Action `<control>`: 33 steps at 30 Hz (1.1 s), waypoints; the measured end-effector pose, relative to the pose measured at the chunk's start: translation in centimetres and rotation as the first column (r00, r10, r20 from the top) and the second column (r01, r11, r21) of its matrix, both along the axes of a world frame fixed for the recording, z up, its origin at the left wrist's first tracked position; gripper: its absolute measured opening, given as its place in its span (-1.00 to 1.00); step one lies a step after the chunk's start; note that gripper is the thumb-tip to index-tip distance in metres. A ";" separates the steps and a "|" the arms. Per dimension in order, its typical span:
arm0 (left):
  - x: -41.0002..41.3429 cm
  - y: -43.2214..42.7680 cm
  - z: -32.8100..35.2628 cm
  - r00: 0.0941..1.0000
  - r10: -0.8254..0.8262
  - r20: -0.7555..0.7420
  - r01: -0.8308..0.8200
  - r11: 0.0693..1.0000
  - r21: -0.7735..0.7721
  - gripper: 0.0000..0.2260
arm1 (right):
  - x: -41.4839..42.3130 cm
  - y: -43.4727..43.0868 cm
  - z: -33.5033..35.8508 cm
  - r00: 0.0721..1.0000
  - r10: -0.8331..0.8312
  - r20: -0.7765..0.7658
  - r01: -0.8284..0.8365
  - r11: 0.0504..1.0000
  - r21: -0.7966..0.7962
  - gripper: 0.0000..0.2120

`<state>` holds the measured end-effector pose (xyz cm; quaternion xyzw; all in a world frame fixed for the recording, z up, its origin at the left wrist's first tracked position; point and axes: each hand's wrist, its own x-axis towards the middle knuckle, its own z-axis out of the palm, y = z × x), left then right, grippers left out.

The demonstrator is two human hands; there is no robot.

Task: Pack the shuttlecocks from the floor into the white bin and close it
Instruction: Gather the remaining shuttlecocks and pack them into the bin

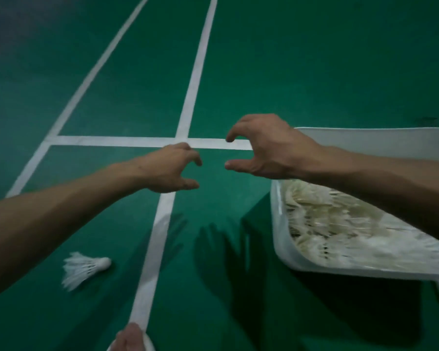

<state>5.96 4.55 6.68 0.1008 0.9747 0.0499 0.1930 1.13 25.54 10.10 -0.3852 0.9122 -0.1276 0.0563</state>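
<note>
Loose shuttlecock (85, 269): lies on its side on the green floor (314, 59) at lower left, cork tip pointing right, well apart from both hands.
Bin (280, 224): white, uncovered, on the floor at right.
Packed shuttlecocks (340, 224): a heap of them fills the bin; blurred.
Left hand (173, 171): held in the air over the floor, fingers loosely curled, thumb apart, holding nothing.
Right hand (264, 150): raised beside the bin's far corner, fingers hooked, thumb wide apart, holding nothing.
Court lines (195, 79): white, crossing under the hands.
</note>
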 end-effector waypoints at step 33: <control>6.2 -7.1 -4.6 0.886 0.409 0.219 -0.459 0.699 0.548 -0.87 | 4.8 -8.2 -5.9 0.933 0.073 0.352 -0.074 0.997 -0.011 -0.52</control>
